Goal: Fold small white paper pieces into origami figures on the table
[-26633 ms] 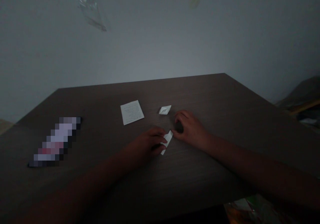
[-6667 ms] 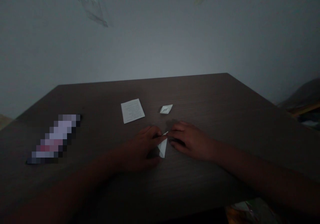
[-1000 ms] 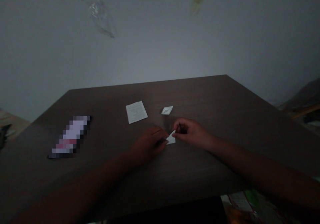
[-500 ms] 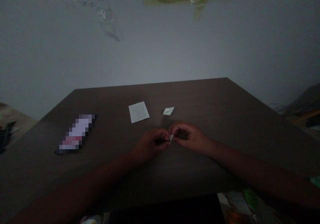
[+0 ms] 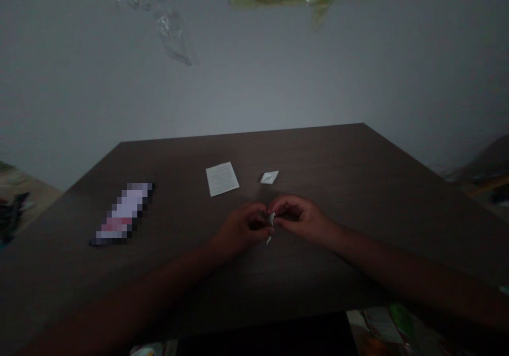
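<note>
Your left hand (image 5: 242,226) and right hand (image 5: 302,216) pinch 1 small white paper (image 5: 272,218) in their grip, near the paper diamond (image 5: 269,178) on the surface (image 5: 318,157).

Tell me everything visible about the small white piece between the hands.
The small white piece looks like folded paper. The left hand and right hand pinch it. A narrow, curved part shows between them; a pale tip, apparently its own, juts out below the left thumb. The rest, and so its full shape, is hidden.
</note>
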Motion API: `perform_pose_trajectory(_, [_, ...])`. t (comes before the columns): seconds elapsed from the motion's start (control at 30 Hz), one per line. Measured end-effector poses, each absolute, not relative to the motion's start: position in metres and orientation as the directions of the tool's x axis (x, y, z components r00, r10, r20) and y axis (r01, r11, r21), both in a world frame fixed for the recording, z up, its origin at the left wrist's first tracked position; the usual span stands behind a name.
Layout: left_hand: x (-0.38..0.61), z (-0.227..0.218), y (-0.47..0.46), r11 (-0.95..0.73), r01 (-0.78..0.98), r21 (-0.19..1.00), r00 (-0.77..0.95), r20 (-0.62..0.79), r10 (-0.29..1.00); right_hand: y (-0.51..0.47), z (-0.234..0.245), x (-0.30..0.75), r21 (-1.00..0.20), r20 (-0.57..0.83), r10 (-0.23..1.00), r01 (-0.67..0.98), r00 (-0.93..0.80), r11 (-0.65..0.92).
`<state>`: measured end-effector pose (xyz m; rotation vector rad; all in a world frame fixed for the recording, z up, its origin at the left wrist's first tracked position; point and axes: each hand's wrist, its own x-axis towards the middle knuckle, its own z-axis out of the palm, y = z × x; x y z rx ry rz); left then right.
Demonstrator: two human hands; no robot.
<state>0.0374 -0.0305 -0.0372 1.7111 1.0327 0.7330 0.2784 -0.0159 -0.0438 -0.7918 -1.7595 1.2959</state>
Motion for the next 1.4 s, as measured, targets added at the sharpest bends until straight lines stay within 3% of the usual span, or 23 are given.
perform_pose_trajectory(0.23, [0.036, -0.031, -0.032, -0.238, 0.317, 0.918, 0.469, 0.067, 0.881, -0.02, -0.041, 0.278, -0.981, 0.176, 0.852, -0.015, -0.493, 0.194])
perform_pose_trajectory(0.4, [0.037, -0.023, -0.035, -0.394, 0.422, 0.817, 0.512, 0.144, 0.847, -0.02, -0.043, 0.279, -0.99, 0.128, 0.846, -0.015, -0.518, 0.141])
perform_pose_trajectory(0.53, [0.035, -0.019, -0.037, -0.438, 0.452, 0.777, 0.518, 0.171, 0.838, -0.02, -0.044, 0.279, -0.978, 0.175, 0.844, 0.008, -0.508, 0.208])
perform_pose_trajectory(0.87, [0.031, -0.027, -0.032, -0.369, 0.398, 0.84, 0.518, 0.127, 0.846, -0.018, -0.042, 0.282, -0.944, 0.284, 0.821, 0.005, -0.495, 0.33])
perform_pose_trajectory(1.1, [0.03, -0.032, -0.034, -0.409, 0.412, 0.814, 0.496, 0.176, 0.85, -0.027, -0.032, 0.277, -0.874, 0.349, 0.829, 0.168, -0.437, 0.456])
perform_pose_trajectory(1.27, [0.03, -0.037, -0.034, -0.46, 0.405, 0.79, 0.505, 0.227, 0.833, -0.034, -0.028, 0.276, -0.836, 0.291, 0.875, 0.342, -0.386, 0.429])
perform_pose_trajectory(1.4, [0.029, -0.037, -0.034, -0.5, 0.404, 0.766, 0.524, 0.254, 0.813, -0.035, -0.026, 0.276, -0.847, 0.224, 0.871, 0.356, -0.436, 0.396])
